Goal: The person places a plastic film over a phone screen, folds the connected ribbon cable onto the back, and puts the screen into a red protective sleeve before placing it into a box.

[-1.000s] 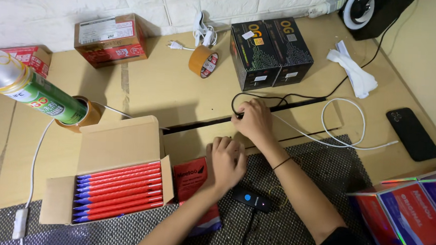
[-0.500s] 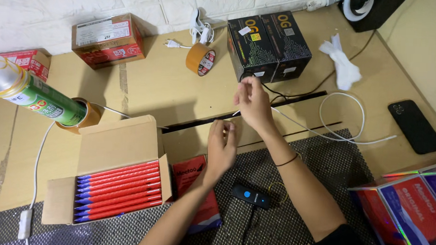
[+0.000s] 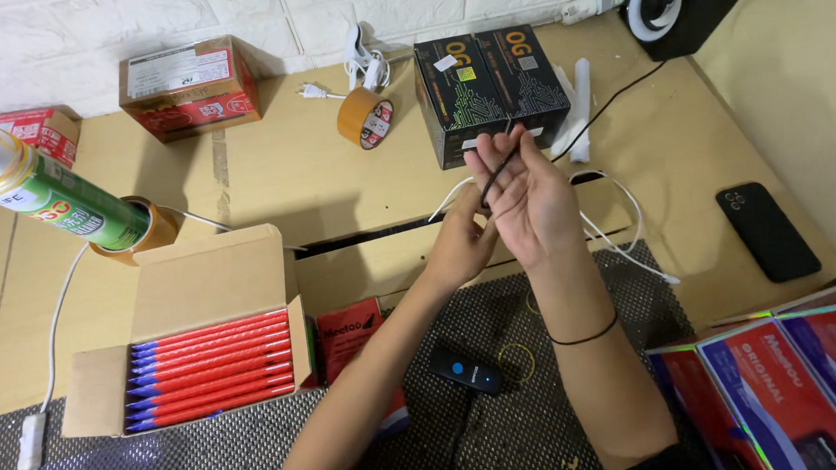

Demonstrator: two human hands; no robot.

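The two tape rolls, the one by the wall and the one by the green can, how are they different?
The tape roll by the wall stands on edge, showing its hole; the tape roll under the green spray can lies partly hidden beneath that can. The first stands alone beside a white plug. Both are brown and rest on the wooden table.

My tan worktop (image 3: 269,175) carries two black boxes (image 3: 491,86), a tape roll (image 3: 364,118), a black phone (image 3: 767,230), a dark mesh mat (image 3: 484,429), and an open carton (image 3: 193,338) of red packs.
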